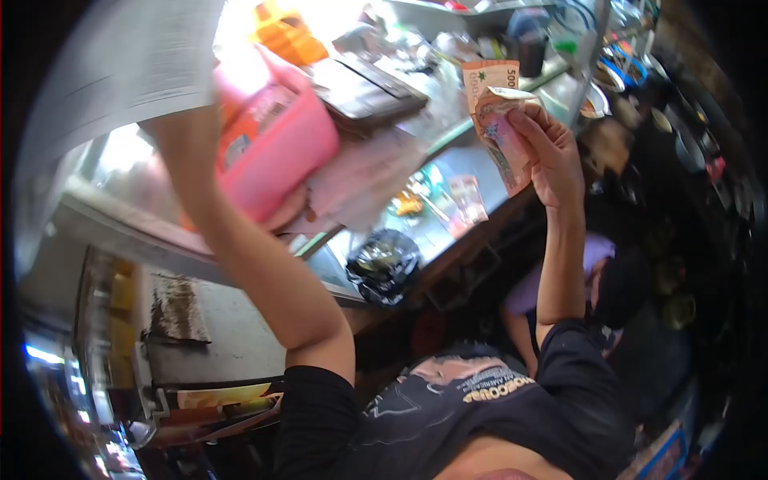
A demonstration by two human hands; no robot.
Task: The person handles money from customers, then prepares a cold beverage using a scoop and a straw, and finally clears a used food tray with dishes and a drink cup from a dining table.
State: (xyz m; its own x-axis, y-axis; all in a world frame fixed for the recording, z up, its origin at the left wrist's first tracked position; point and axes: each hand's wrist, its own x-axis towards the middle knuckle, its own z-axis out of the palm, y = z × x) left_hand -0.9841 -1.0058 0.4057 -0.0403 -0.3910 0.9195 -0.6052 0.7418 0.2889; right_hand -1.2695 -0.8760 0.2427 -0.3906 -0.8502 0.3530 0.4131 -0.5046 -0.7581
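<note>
My right hand (552, 152) is raised and pinches several banknotes (500, 132), mostly orange-brown, one folded over the others. Over at the upper left, my left hand (188, 128) is blurred, its fingers hidden behind a white sheet (136, 64); whether it grips the sheet cannot be made out. Right beside my left forearm stands a pink container (280, 160) with what look like banknotes inside. Below my right hand, a pinkish banknote (468, 200) lies on a lower glass surface.
A dark flat case (372, 92) and an orange object (288, 36) sit behind the pink container. A black plastic bag (384, 264) rests at the counter's near edge. Another person in a purple top (532, 280) is low down behind my right arm. Cluttered items (632, 72) fill the far right.
</note>
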